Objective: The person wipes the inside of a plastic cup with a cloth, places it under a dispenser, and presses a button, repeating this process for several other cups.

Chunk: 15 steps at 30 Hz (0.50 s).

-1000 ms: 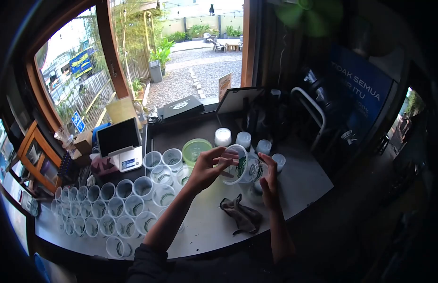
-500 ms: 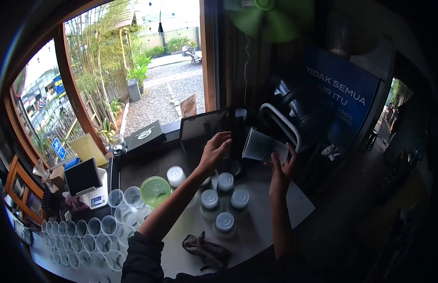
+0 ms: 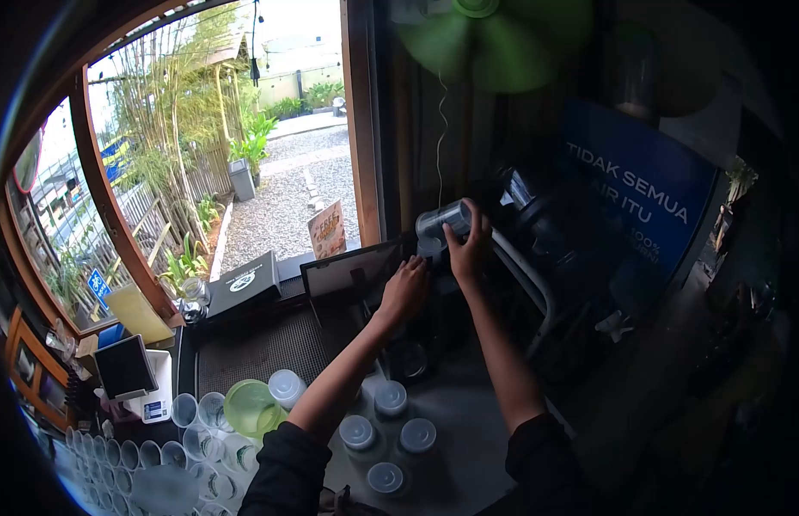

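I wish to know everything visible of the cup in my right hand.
The cup looks like clear plastic with round sides. It is tipped nearly on its side, raised above the counter. The right hand grips it at one end; the left hand is just below, contact unclear. Any print or contents are too dim to tell.

Lower centre, four round-topped stacks stand apart on the desk, with narrow lanes between them and a wider passage on their right. Lower left, open cups crowd closely, hemmed by a green bowl. Above it, a low route crosses the ribbed mat. A dark panel blocks the centre; a curved metal tube bars the right.
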Each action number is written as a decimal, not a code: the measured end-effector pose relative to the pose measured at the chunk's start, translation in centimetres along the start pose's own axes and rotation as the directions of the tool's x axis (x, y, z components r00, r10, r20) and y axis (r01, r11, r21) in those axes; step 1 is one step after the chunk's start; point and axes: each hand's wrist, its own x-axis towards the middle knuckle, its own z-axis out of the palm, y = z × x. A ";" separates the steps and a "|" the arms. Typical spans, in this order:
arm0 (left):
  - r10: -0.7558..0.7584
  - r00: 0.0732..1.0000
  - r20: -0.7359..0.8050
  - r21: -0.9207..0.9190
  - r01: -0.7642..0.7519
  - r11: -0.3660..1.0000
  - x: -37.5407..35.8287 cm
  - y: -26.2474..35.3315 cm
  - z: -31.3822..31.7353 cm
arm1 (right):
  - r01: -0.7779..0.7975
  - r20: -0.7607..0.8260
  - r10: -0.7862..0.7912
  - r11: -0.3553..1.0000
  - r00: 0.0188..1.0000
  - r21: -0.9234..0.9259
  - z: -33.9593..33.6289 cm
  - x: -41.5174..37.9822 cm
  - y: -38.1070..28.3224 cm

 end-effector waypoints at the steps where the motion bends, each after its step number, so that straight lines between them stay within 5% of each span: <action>1: -0.006 0.999 0.039 -0.014 0.007 1.000 0.0 0.1 -0.2 | 0.060 0.025 -0.058 0.996 0.998 -0.067 1.0 0.3 0.6; 4: 0.053 0.987 0.152 0.052 -0.061 0.997 0.3 0.3 -1.3 | 0.084 0.241 -0.063 0.993 0.969 -0.080 3.7 -0.3 2.4; 6: 0.099 0.995 0.022 0.023 -0.099 0.995 -0.2 -0.5 -0.1 | 0.041 0.381 -0.008 0.996 0.924 -0.077 5.7 -1.7 4.1; 10: 0.095 0.995 -0.039 -0.013 -0.095 0.995 -0.8 0.0 -0.3 | 0.075 0.193 -0.086 0.995 0.977 0.065 6.4 -1.6 4.2; 13: 0.077 0.997 -0.008 -0.018 -0.077 0.997 -0.9 -0.1 0.0 | -0.008 0.582 0.185 0.956 0.792 -0.293 5.4 -1.3 3.7; 15: 0.073 0.997 0.037 -0.010 -0.073 0.997 -0.5 -0.3 -0.3 | 0.131 0.644 0.119 0.936 0.756 -0.327 5.1 -1.4 3.3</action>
